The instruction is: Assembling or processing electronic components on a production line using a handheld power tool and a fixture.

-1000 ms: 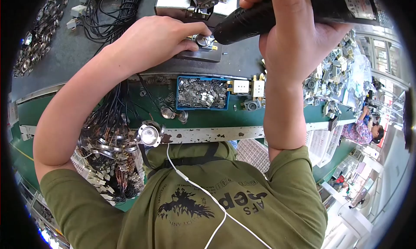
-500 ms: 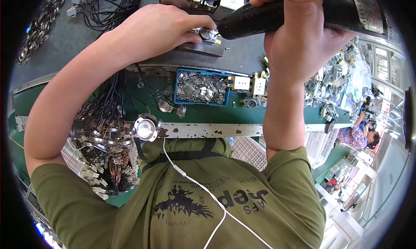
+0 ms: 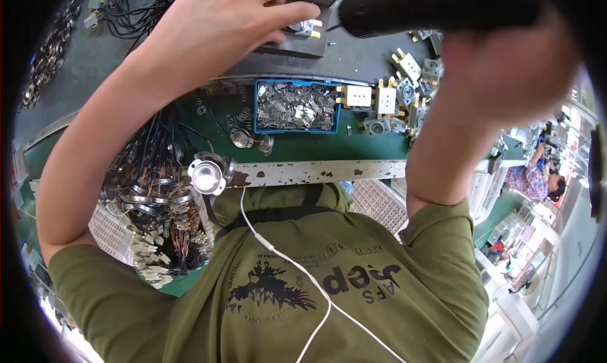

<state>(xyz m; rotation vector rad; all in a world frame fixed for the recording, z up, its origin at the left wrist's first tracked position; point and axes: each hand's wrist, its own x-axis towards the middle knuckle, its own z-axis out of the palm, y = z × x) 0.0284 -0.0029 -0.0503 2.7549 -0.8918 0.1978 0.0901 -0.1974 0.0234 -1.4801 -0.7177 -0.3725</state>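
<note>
My left hand (image 3: pixel 237 18) reaches over a dark metal block (image 3: pixel 306 47) on the bench. Its index finger and thumb are bent round a small silver round metal part (image 3: pixel 300 26) with brass-coloured tabs, which sits on the block and is partly hidden by the fingers. My right hand (image 3: pixel 506 72), smeared by motion, is closed round a black electric screwdriver (image 3: pixel 436 9). The screwdriver's thin bit points left and stands apart from the part, just to its right.
Before the block is a blue tray (image 3: pixel 297 132) of small metal pieces. White blocks with brass tabs (image 3: pixel 358 96) lie to its right. Black cables (image 3: pixel 148 15) and round metal parts (image 3: pixel 207 176) are on the left. A person (image 3: pixel 531 179) is at the far right.
The screwdriver and my right hand have moved right and away from the round part, the bit now clear of it. My left hand stays at the block. The view has shifted slightly.
</note>
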